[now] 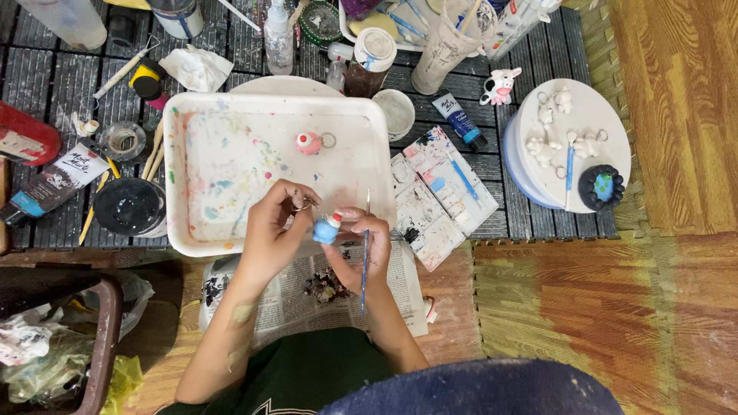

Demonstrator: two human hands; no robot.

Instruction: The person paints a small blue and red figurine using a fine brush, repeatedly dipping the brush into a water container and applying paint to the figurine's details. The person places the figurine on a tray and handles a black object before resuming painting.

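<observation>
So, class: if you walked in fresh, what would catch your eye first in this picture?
Probably the small blue figurine held between both hands at the centre, the right hand also gripping a thin paintbrush. Behind them lies a paint-splattered white tray with a pink figurine on it. To the right, unpainted white figurines sit on a round board.

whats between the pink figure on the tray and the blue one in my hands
Only bare, paint-spattered tray floor separates the pink figure from the blue figure, seen in the head view.
</observation>
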